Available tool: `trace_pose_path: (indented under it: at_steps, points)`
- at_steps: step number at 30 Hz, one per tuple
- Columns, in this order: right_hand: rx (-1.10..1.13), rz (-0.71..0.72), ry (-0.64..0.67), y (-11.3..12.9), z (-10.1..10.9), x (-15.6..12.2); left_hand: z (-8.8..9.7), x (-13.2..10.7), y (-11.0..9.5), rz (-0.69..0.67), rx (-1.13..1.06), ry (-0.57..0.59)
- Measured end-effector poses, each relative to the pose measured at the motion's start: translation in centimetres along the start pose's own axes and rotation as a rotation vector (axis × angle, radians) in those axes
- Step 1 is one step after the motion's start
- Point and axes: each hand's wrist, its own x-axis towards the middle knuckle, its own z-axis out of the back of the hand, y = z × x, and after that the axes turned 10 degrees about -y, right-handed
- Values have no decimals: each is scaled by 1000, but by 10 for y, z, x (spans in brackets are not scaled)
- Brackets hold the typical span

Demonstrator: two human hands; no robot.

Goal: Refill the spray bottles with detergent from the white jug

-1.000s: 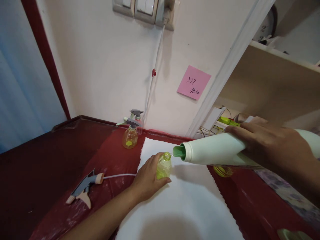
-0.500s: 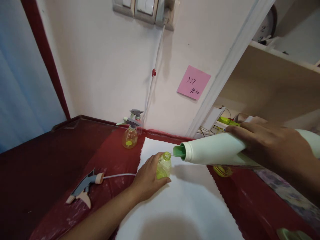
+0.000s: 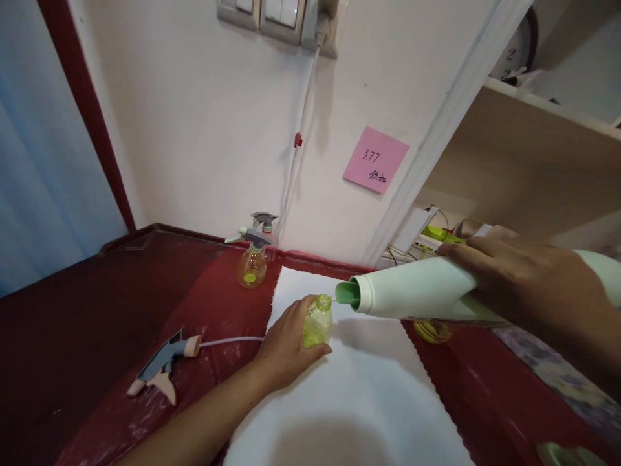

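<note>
Nearly mouth to mouth: white plastic bottle (image 3: 412,291), tilted, clamped in the fingers of the right hand (image 3: 526,278); small yellow-green bottle (image 3: 317,323) clamped in the fingers of the left hand (image 3: 286,343), green spout (image 3: 347,292) just past those fingertips (a steadying grip, by the look).

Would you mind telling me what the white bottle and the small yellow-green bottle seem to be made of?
The white bottle looks like opaque moulded plastic: smooth, softly glossy, with a ridged neck. The small bottle looks like thin translucent plastic, given its uneven highlights, though glass cannot be ruled out.
</note>
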Motion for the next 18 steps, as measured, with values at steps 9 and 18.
trace_pose_path:
  at_steps: [9,18]
  points:
    - [5,10,-29,1,2,3,0,1,-2,-8,-6,2]
    - [-7,18,-30,1,1,2,0,1,-1,2,-11,-7]
